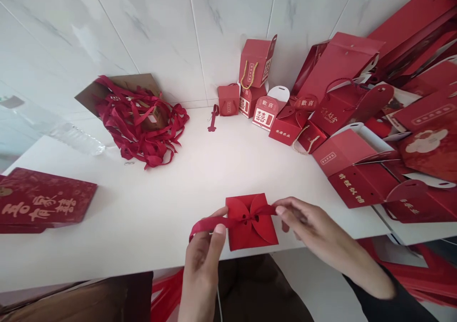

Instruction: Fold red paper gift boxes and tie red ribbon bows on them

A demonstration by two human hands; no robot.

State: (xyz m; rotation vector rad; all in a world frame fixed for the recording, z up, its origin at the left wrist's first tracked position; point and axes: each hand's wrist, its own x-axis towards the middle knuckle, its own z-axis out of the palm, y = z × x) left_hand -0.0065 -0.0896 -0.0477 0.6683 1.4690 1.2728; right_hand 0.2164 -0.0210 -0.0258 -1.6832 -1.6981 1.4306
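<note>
A small red gift box [261, 237] with curved petal flaps lies at the front edge of the white table. A dark red ribbon [233, 222] crosses its top and passes through the middle of the flaps. At the box's left side, my left hand [206, 248] pinches one end of the ribbon between thumb and fingers. My right hand [298, 217] pinches the other end just past the box's right edge. The ribbon is stretched between both hands, with a small crossing or knot at the centre.
A cardboard box [153, 82] spills a heap of red ribbon [150, 143] at the back left. Red gift boxes [282, 124] stand along the wall and crowd the right side. A flat red bag [46, 200] lies left, near a clear plastic bottle [84, 139].
</note>
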